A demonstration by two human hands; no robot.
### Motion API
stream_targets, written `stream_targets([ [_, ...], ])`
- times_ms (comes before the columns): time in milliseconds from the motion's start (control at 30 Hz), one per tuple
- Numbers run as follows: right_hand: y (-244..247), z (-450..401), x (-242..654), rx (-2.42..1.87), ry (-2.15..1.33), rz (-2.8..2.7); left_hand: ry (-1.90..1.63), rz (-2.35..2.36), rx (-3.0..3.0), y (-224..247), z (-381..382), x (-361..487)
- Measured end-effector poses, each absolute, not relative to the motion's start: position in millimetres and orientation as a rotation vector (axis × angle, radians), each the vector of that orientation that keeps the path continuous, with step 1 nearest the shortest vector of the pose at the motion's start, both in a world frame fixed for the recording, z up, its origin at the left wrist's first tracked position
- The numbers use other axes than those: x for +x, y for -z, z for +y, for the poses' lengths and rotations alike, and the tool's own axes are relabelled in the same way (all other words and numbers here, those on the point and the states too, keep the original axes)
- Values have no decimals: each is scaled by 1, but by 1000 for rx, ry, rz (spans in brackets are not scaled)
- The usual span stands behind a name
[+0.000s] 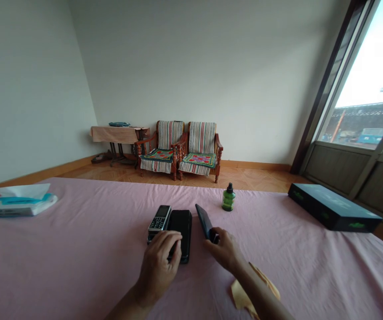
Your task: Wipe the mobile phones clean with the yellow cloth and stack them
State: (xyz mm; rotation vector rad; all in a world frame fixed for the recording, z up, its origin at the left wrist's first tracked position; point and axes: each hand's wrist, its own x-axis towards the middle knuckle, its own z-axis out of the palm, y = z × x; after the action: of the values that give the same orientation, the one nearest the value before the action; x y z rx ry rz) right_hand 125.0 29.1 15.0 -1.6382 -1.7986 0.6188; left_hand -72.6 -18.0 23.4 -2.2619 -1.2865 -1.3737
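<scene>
My right hand [225,249] grips a dark smartphone [205,221] by its near end, and the phone stands tilted on its edge above the cloth. My left hand [161,260] hovers over the near part of a flat black phone or case [182,222], its fingers curled and pressed together. Whether anything sits between those fingertips is hidden. Left of the black item lies a silver-and-black keypad phone [160,218], its lower end close to my left knuckles. A yellow cloth [245,297] lies partly under my right forearm.
A green bottle [228,198] with a black top stands beyond my right hand. On the pink sheet [94,249] are a tissue pack [20,205] at far left and a black box [333,209] at right. Two wooden chairs [198,144] stand by the wall.
</scene>
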Motion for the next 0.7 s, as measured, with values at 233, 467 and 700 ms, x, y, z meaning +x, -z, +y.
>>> stream_targets([
  [233,-1,27,124,-1565,-420,-1890,1365,-1312,-2285,-21,-16,-73],
  [467,8,25,112,-1716,-247,-1877,1364,-1316,-2287,-19,-16,-76],
  [700,4,28,106,-1832,-184,-1871,1377,-1309,-2286,-22,-17,-73],
])
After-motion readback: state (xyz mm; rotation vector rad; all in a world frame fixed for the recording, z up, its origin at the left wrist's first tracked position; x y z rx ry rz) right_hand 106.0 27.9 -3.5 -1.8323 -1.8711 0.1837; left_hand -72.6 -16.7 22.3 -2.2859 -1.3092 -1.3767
